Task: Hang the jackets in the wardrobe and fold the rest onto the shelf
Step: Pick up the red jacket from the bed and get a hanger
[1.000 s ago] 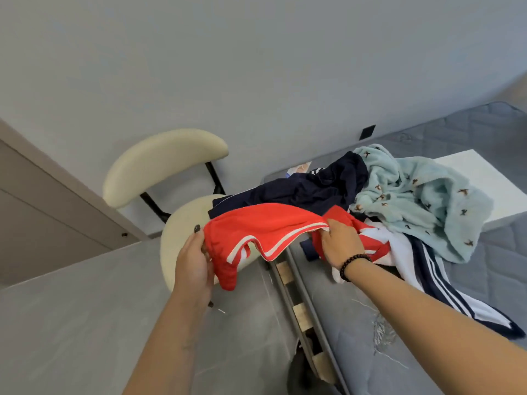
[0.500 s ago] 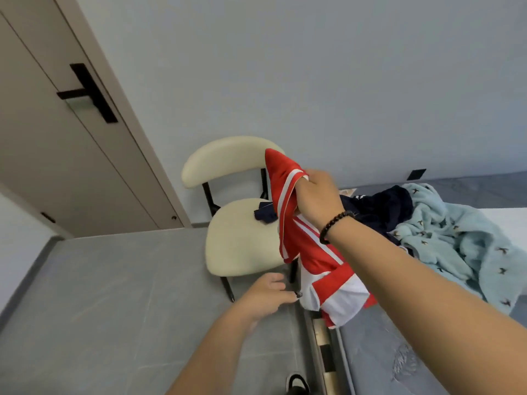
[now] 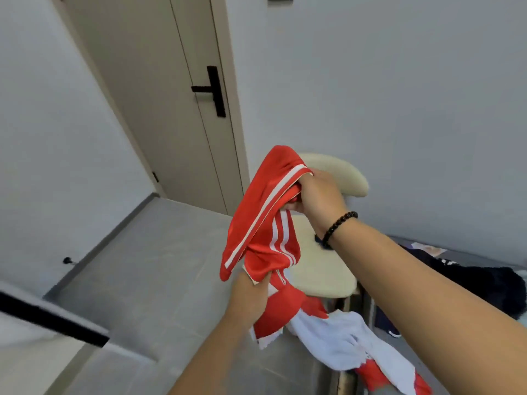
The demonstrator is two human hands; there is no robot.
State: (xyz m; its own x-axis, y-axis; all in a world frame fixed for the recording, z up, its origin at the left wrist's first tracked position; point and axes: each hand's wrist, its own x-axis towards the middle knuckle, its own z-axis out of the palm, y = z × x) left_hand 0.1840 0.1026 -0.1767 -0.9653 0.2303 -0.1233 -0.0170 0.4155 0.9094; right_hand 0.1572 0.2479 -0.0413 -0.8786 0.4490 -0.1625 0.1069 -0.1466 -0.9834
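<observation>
Grey floor tiles (image 3: 159,280) run up to a plain wall and a beige door (image 3: 171,95) with a black handle (image 3: 212,91) at about eleven o'clock in the view; a cream chair (image 3: 322,269) stands near the middle, and a dark navy garment (image 3: 484,286) lies at three o'clock on what seems to be the bed edge.

Held up in front of the chair is the red jacket (image 3: 265,223), red with white stripes and a white lower part that trails down towards five o'clock. The right hand (image 3: 319,195), a bead bracelet (image 3: 339,226) on its wrist, has its fingers curled tight round a bunched upper portion of the cloth. The left hand (image 3: 251,292), below it at six o'clock from the right, pinches a lower fold between thumb and fingers. Both hands therefore have hold of the same garment, which hangs clear of the chair seat, its tail drooping near the bed frame.

By my judgement the step in hand is sorting out this one piece: finding its collar or shoulders so it can go on a hanger (it looks like a track jacket, so hanging rather than folding seems right). No hanger or wardrobe rail shows here. The next move likely calls for shaking the cloth open, spreading the hands apart along the shoulder line, and lifting the white tail so that it does not drag or snag.
</observation>
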